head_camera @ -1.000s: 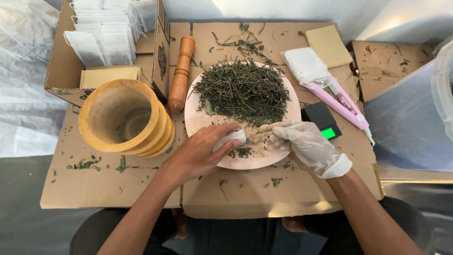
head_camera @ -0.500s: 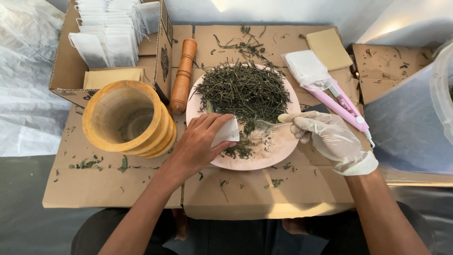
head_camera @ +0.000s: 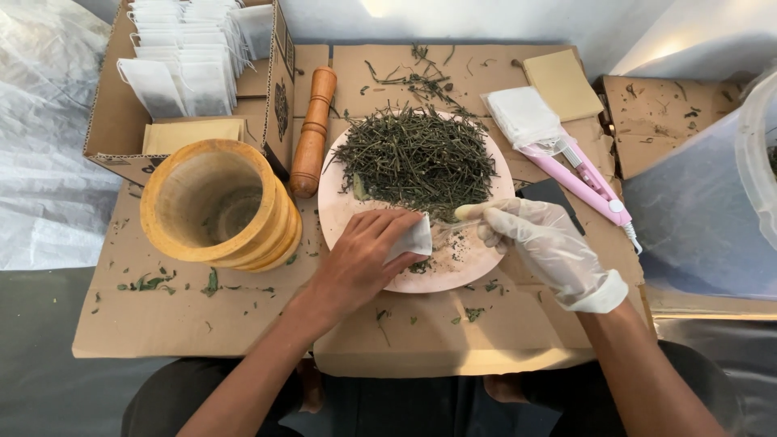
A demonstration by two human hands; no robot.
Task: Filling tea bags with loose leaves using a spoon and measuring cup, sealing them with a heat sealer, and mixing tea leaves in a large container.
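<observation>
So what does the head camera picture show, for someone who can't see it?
A bare left hand holds a small white paper bag over a round pink plate of dried green stems, while a gloved right hand spoons bits in. A wooden mortar stands alongside.

Flattened brown cardboard sheets cover a low work surface on a dark grey floor, with crinkled clear plastic sheeting alongside and a pale wall behind.

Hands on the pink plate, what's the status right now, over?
Left hand bare, pinching small white bag. Right hand gloved, holding thin tool at bag's mouth. Dried herbs heaped on pink plate. Nothing between the hands.
</observation>
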